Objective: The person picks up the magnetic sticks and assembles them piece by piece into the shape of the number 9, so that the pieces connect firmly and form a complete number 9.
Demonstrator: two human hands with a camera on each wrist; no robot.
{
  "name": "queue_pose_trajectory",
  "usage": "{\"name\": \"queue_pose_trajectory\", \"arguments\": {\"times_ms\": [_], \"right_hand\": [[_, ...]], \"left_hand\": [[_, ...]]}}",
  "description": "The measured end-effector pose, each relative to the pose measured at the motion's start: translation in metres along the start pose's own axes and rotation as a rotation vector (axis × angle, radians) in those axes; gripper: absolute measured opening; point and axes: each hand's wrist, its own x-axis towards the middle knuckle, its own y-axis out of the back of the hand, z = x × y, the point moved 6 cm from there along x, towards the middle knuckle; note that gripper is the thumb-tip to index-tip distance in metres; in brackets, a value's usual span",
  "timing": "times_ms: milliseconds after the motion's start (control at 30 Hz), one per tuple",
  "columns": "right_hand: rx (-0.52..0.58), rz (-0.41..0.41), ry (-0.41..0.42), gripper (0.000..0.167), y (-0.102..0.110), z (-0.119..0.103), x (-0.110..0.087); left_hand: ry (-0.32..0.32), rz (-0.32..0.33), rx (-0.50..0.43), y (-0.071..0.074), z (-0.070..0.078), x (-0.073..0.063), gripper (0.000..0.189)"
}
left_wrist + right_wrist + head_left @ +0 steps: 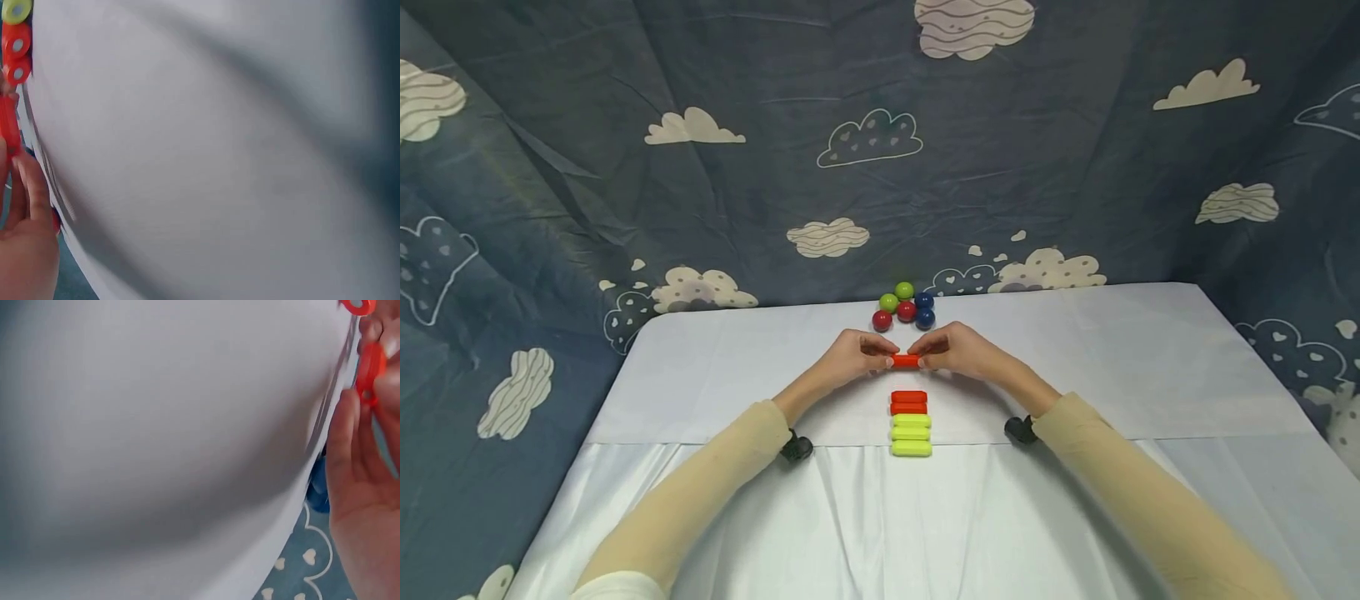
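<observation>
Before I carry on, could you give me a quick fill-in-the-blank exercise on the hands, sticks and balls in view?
1. The left hand and the right hand both hold one stick, coloured ____.
2. On the white cloth, the yellow sticks number ____.
3. Beyond the hands, green balls, red balls and ____ balls sit in a group.
4. The two red sticks on the cloth lie between the held stick and the ____ sticks.

Missing words: red; three; blue; yellow.
</observation>
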Motion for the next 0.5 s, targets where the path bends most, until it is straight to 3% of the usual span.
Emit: {"name": "queue_pose_trajectory", "arguments": {"times_ms": [267, 500], "right_hand": [[-0.104, 0.157, -0.024, 0.020, -0.001, -0.003, 0.018], [-0.089, 0.242, -0.087, 0.020, 0.005, 0.002, 0.013]], "left_hand": [[0.017, 0.200, 0.144, 0.003, 0.003, 0.014, 0.016], [0.034, 0.236, 0.147, 0.004, 0.001, 0.015, 0.015]]}}
